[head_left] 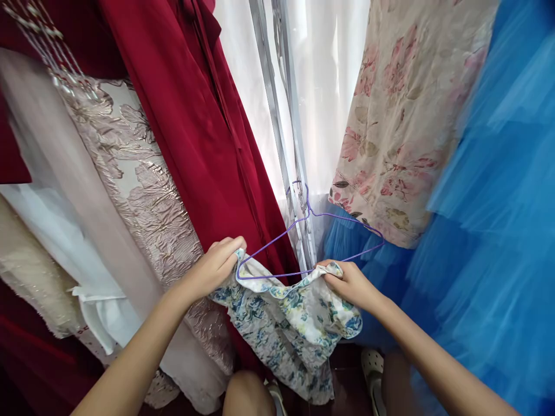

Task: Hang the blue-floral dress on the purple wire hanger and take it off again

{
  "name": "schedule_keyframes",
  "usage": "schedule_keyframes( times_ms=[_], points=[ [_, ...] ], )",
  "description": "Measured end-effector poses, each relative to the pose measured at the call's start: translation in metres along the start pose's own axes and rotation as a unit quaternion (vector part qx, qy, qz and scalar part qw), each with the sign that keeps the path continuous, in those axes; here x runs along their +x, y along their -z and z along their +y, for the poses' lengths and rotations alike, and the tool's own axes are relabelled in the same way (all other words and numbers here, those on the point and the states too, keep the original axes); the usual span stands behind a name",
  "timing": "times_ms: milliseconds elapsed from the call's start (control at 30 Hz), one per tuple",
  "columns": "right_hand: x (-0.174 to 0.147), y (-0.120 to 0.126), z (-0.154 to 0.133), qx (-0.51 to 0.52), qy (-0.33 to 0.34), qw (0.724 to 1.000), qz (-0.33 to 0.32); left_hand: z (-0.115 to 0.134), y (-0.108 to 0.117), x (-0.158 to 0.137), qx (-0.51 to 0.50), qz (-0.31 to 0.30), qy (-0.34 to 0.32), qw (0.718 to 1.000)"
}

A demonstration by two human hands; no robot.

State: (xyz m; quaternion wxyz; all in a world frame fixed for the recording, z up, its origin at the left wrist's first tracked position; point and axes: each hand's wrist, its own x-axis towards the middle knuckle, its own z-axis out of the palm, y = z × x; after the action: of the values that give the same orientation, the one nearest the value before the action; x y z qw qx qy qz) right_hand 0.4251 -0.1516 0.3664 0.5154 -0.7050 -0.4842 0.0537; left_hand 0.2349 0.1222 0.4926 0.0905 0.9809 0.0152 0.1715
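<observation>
A white garment with a blue and yellow floral print (299,323) hangs between my two hands. My left hand (223,260) is closed on its upper left edge, fingers curled over the cloth. On the other side, my right hand (347,280) pinches the gathered top edge between thumb and fingers. A thin purple hanger (277,237) stands above the garment, its hook at a metal pole. The hanger's left corner lies inside the neckline near my left hand. Its right corner sticks out above my right hand, outside the cloth.
Silvery metal poles (281,104) rise in the middle before a white curtain (325,86). A dark red dress (186,115) and several pale gowns hang at left. At right hang a pink-flowered beige dress (390,127) and blue tulle (489,231). A pale clog (373,370) is on the floor.
</observation>
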Motion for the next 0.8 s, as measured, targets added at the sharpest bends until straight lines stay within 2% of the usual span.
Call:
schedule_keyframes(
  times_ms=[67,133,233,367,467,567,700,800],
  points=[
    [-0.002,-0.002,-0.003,0.008,-0.004,1.000,0.004,0.014,0.001,0.013,-0.044,0.013,0.005,0.999],
    [-0.004,-0.003,-0.005,0.014,-0.009,1.000,0.016,0.017,0.000,0.019,-0.101,0.028,0.018,0.994],
    [-0.005,-0.004,-0.002,0.023,-0.015,0.999,0.044,0.004,-0.001,0.012,-0.171,0.043,0.045,0.983],
    [-0.002,-0.009,0.004,0.035,-0.015,0.998,0.057,-0.017,0.002,-0.016,-0.194,0.033,0.071,0.978],
    [0.003,-0.015,0.008,0.047,-0.016,0.997,0.060,-0.016,0.008,-0.032,-0.145,0.021,0.064,0.987],
    [0.007,-0.021,0.011,0.059,-0.017,0.996,0.064,-0.008,0.014,-0.034,-0.050,0.000,0.039,0.998],
    [0.008,-0.026,0.013,0.072,-0.023,0.995,0.066,-0.004,0.015,-0.021,0.106,-0.010,0.052,0.993],
    [0.006,-0.030,0.009,0.076,-0.026,0.995,0.065,-0.002,0.007,-0.003,0.160,-0.028,0.080,0.983]
  ],
)
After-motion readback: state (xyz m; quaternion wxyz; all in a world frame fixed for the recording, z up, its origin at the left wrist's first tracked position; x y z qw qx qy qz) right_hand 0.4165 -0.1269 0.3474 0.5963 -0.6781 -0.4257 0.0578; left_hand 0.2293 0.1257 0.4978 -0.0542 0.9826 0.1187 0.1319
